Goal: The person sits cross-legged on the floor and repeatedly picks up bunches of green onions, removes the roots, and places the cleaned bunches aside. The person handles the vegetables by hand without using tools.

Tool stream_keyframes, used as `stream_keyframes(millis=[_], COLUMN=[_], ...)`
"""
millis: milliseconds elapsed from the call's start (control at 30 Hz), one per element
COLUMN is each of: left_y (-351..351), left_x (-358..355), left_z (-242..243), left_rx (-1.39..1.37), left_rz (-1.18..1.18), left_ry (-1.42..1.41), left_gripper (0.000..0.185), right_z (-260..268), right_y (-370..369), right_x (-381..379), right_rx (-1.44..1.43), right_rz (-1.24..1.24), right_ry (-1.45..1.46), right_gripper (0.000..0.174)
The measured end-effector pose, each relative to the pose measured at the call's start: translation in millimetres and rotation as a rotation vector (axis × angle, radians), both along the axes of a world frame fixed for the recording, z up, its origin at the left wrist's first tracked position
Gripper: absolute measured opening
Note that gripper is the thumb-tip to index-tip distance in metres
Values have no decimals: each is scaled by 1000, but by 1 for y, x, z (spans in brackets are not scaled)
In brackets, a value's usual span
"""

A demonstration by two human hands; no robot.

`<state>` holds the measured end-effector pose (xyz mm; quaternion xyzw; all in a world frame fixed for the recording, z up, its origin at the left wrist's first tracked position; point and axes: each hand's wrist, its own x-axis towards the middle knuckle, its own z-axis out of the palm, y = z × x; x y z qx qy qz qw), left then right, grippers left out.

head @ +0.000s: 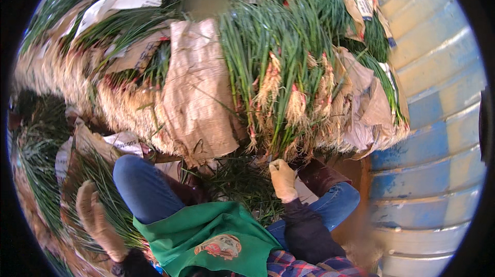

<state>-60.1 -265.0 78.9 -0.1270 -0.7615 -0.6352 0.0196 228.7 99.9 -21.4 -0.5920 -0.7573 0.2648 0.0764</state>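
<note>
Wearing a pale glove, my right hand (282, 179) is closed at the lower edge of the heap, its fingertips pinched near the roots of green onions (267, 83); a small greyish thing shows at the fingertips, too small to name. My left hand (96, 219), gloved too, is raised at the left with its fingers extended, over more green onions (112, 199) lying beside my knee. Loose onions with red-tinged bases and pale roots hang over the front of the heap. A tan woven sack (201, 91) lies over the heap, left of them.
Bundled onions with dense roots (127, 110) fill the left of the heap. Crumpled sacking (363, 99) covers part of its right. A ribbed blue-and-yellow wall (429, 153) curves along the right. Cut green leaves (239, 188) litter the floor between my knees.
</note>
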Motion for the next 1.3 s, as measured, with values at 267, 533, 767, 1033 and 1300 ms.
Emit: stream_keyframes(millis=[267, 533, 767, 1033, 1300], left_y=[299, 384, 337, 284, 242], left_x=[123, 176, 149, 142, 148], left_z=[-60, -146, -113, -62, -40], left_rx=[-96, -436, -78, -49, 18], left_rz=[-1240, -1102, -1077, -1220, -936], left_ry=[-638, -575, -1060, -1373, -919], left_gripper=[43, 61, 37, 53, 47], right_z=[-82, -152, -112, -44, 26], right_y=[20, 43, 0, -35, -53], right_x=[49, 60, 41, 62, 82], right_rx=[-73, -863, -1142, -1064, -304], right_rz=[-413, -690, -526, -707, -289], right_ry=[157, 977, 1369, 1286, 695], right_gripper=[23, 34, 21, 34, 29])
